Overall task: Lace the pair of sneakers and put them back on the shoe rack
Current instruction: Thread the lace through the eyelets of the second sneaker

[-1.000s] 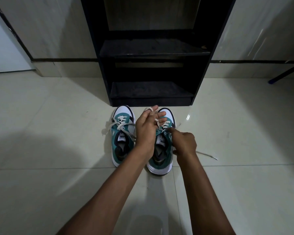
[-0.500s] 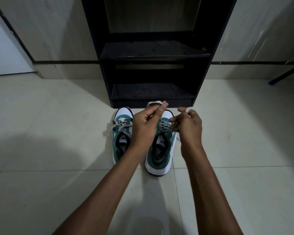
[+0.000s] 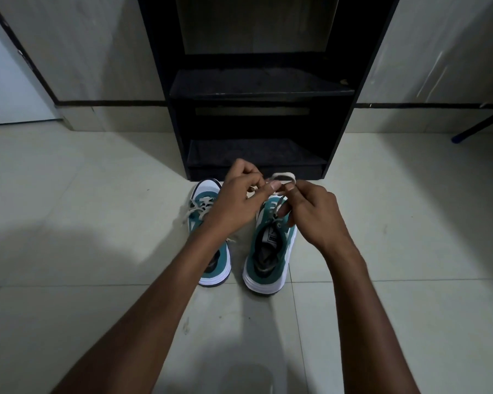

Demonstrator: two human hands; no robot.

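Both hands now meet above the right sneaker point(image 3: 271, 245), just before the shoe rack point(image 3: 256, 155): left hand point(image 3: 239, 200) and right hand point(image 3: 313, 214) pinch a raised lace loop point(image 3: 283, 177), beginning the bow; left sneaker point(image 3: 211, 243) already laced.

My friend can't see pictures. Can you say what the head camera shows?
Two hands, left hand and right hand, hold a loop of shoelace above the right sneaker. The left sneaker sits beside it on the floor, before a black shoe rack.
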